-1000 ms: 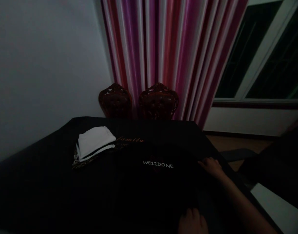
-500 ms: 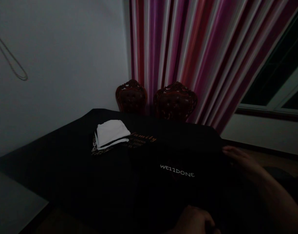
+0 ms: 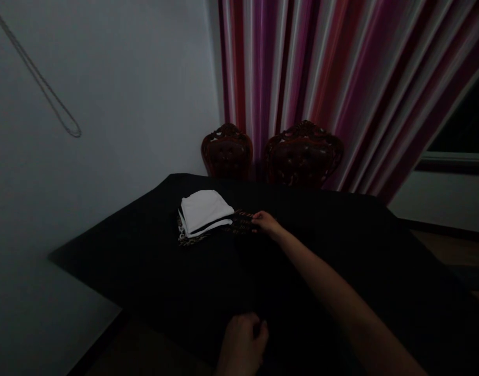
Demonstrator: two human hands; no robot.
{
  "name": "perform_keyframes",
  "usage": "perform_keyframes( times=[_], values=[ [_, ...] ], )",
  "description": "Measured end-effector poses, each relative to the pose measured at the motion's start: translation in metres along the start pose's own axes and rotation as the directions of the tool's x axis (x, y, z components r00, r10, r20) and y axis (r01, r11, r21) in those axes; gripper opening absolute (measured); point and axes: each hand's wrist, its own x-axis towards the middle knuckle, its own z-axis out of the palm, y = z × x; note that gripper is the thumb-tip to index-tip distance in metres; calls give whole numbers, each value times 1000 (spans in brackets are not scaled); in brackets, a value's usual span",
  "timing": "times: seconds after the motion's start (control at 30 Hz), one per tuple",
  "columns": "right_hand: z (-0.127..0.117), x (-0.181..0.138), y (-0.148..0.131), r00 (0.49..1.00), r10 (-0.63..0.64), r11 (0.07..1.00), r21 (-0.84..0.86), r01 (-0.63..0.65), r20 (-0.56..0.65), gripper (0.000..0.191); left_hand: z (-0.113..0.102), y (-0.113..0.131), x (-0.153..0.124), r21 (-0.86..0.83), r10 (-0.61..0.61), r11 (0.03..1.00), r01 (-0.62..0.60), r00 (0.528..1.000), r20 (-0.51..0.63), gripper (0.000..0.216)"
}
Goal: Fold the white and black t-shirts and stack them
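Right hand (image 3: 266, 222): mid-frame, fingers drawn nearly together at the printed lettering (image 3: 242, 222); whether they gripped could not be told.
Left hand (image 3: 243, 339): curled at bottom centre; too dark to tell what it held.
Black cloth (image 3: 257, 263): lay between the hands, edges lost against the dark tabletop (image 3: 126, 245).
White folded cloth (image 3: 206, 209): sat left of the right hand, atop patterned cloth (image 3: 184, 239).
Obstruction: right forearm (image 3: 333, 290) hid some tabletop.

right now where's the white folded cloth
In the head view, the white folded cloth lies a little left of centre, over a patterned cloth on the dark table, just left of the right hand.
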Motion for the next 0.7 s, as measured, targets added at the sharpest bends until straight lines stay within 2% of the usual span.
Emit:
perform_keyframes(
  times=[0.07,0.13,0.2,0.27,0.33,0.4,0.47,0.57,0.63,0.7],
  values=[
    [25,4,15,1000,11,999,-35,-11,23,18,-4,-12,4,152,29,988,-28,1000,-2,40],
    [30,3,24,1000,-8,996,-88,10,30,12,-15,-21,8,252,54,967,-45,998,-32,46],
    [18,-3,30,998,-65,985,-158,65,7,6,-33,-27,15,297,58,955,-23,992,-109,48],
    [-3,-15,34,988,-146,960,-249,132,-39,9,-58,-28,31,333,91,943,-12,971,-222,44],
    [-23,-34,39,973,-218,919,-351,180,-72,15,-83,-25,57,380,163,924,-34,936,-313,36],
    [-32,-59,48,963,-261,876,-436,204,-74,26,-102,-16,93,422,227,905,-60,905,-359,29],
    [-29,-86,61,959,-281,797,-566,211,-39,45,-113,-4,130,453,256,890,-61,886,-385,29],
    [-11,-118,80,971,-233,585,-789,189,60,77,-115,12,175,495,255,869,-28,881,-398,40],
    [-1,-130,88,975,-196,473,-861,185,102,85,-111,18,192,524,240,852,0,889,-390,52],
    [4,-135,91,972,-206,423,-885,193,114,86,-108,19,200,548,221,837,20,902,-370,55]
  ],
)
